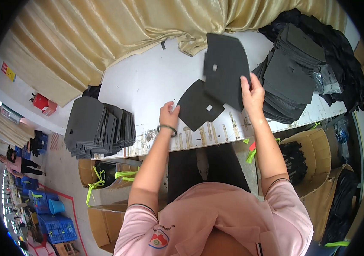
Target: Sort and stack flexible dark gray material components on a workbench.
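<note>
My right hand (254,91) grips the right edge of a black curved-sided foam sheet (229,64), thumb on its face. The sheet is tilted above the table, its small cut-out showing white through it. A second black foam sheet (194,102) with a similar cut-out lies lower on the white table (143,77), partly hidden by the upper one. My left hand (168,114), with a dark bangle at its wrist, is at the left edge of this lower sheet. Its fingers are loosely bent and apart, with nothing visibly between them.
Stacks of black sheets stand at the table's left (96,126) and right (290,81). Dark fabric (339,55) and a clear plastic bag (329,81) lie beyond the right stack. Cardboard boxes (318,149) flank my legs. A gold curtain (118,30) hangs behind the table.
</note>
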`<state>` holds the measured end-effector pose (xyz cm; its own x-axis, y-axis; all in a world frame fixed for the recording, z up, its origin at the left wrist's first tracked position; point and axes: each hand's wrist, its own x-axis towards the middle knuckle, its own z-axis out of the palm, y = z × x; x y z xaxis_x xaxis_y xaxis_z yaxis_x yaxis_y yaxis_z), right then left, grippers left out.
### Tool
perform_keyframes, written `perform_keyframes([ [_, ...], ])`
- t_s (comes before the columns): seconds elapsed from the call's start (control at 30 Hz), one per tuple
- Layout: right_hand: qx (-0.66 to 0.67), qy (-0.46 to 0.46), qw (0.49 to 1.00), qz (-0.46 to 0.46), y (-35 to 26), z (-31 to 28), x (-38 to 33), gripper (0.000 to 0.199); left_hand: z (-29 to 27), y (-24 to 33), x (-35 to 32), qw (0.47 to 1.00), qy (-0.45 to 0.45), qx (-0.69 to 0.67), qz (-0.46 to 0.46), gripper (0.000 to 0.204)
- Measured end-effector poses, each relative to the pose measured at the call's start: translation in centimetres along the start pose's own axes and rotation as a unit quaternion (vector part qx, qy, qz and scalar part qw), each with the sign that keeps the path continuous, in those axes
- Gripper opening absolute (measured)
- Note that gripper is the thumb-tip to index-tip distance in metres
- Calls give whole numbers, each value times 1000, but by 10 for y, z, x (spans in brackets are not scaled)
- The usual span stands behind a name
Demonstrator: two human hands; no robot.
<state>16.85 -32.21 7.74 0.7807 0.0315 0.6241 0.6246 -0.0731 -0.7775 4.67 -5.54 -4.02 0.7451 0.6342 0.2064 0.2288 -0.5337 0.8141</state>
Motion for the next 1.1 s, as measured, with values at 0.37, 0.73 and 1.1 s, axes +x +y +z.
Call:
perform_keyframes([
  [0.37, -135, -104, 940, -295, -9, 6, -4, 38, 32, -3, 38, 938, -179, 229, -192, 79],
  [0.73, -169, -121, 903, -377, -12, -26, -6, 38, -39, 25, -21, 821, -163, -524, -156, 35],
  [1.1, -207, -347, 820, -404, -104, -11, 13, 20, -84, 144, -62, 939, -21, -141, 312, 24],
])
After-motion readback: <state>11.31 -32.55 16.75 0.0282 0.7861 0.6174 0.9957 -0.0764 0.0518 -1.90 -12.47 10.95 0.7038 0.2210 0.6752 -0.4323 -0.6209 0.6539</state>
